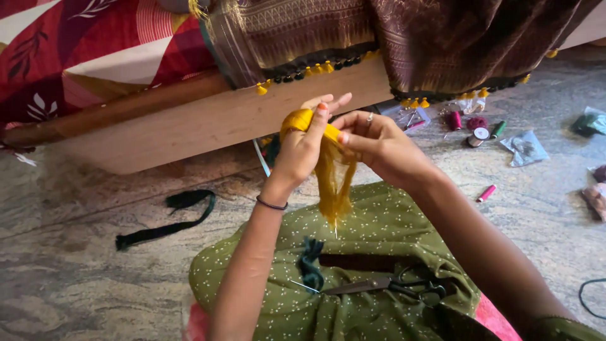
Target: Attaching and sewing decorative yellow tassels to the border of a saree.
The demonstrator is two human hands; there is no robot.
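Both hands are working at chest height, above the lap and in front of a wooden bed frame [208, 120].

Left hand [302, 148]: curled closed, with a bundle of yellow thread [331, 180] wrapped over its fingers; loose ends are hanging down toward the lap. One dark bangle [271, 204] is sitting on the wrist.

Right hand [372, 142]: thumb and forefinger are pinching the yellow thread just beside the left hand; the other fingers are spreading loose. One ring is showing.

On the lap, over green dotted cloth [379, 233]: one pair of dark scissors [394, 287], blades closed, and one knot of dark green thread [310, 262].

On the stone floor [76, 271]: one long skein of dark green thread [167, 221] is lying well left of the lap. To the right, counted: one pink spool [486, 193] lying alone; further back one maroon spool [454, 120], one green spool [499, 129], one spool seen end-on with a pale round face [478, 136]. Two clear plastic packets, flat and rectangular: one [524, 148] near those spools, one [407, 117] by the bed frame.

A brown patterned fabric [404, 38] is draping over the bed edge, with small yellow and dark tassels [315, 69] along its hem; too many to count exactly.
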